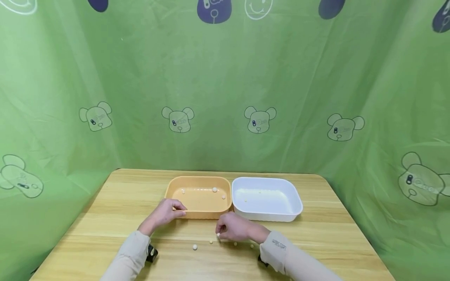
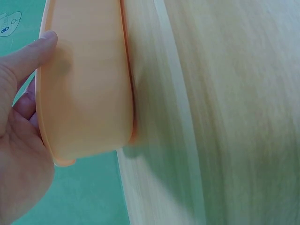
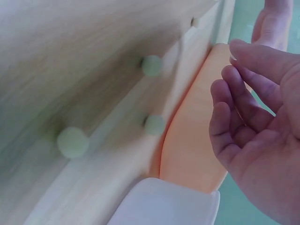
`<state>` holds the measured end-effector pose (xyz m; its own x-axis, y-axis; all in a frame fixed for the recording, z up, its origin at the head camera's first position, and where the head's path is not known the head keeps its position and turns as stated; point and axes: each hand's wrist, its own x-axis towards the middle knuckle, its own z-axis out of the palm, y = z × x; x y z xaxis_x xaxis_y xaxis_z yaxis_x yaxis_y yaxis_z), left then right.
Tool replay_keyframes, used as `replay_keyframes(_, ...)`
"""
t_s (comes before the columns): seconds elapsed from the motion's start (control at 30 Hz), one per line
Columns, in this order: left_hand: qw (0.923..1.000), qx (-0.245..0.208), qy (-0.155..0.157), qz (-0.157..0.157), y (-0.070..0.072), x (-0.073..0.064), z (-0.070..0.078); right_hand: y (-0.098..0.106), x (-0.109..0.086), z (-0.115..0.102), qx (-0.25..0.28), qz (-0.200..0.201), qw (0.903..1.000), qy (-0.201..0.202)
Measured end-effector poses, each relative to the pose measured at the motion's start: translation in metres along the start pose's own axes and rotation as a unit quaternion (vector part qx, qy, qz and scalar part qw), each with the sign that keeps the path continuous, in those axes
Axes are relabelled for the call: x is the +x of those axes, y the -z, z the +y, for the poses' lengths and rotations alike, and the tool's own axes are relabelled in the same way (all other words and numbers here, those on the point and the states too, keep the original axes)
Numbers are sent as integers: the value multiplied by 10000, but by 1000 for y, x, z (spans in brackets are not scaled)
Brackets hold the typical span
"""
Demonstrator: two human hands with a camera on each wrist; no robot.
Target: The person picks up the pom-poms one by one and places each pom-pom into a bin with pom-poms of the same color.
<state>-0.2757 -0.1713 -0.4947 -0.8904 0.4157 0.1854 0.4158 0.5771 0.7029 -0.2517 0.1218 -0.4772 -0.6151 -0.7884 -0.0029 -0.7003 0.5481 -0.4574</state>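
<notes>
My left hand (image 1: 168, 213) grips the near rim of the orange tray (image 1: 202, 214) at its left corner. In the left wrist view, the thumb (image 2: 44, 47) lies on the tray's outer wall, with the other fingers behind the rim. My right hand (image 1: 234, 227) is above the table in front of the trays. Between its thumb and index fingertip it pinches a small white ball (image 1: 218, 235), mostly hidden by the fingers in the right wrist view. On the table near it lie a white ball (image 1: 195, 247) and several smaller pale balls (image 3: 152, 65).
Right of the orange tray, touching it, stands a white tray (image 1: 268, 217) with two tiny yellowish balls (image 1: 245, 200) inside. The orange tray holds a larger white ball (image 1: 215, 189) and two smaller ones. A green curtain (image 1: 218, 152) hangs behind the wooden table (image 1: 337, 242).
</notes>
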Motion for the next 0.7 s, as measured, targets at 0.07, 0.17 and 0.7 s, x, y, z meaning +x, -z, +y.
replay_keyframes(0.07, 10000, -1, 15, -5, 0, 0, 0, 1, -3, -1, 53, 17, 10000, 32)
replay_keyframes(0.17, 10000, -11, 16, -2, 0, 0, 1, 4, -7, -2, 72, 44, 9999, 72)
replay_keyframes(0.7, 10000, -21, 5, 2, 0, 0, 0, 23, -16, -10, 383, 426, 9983, 118)
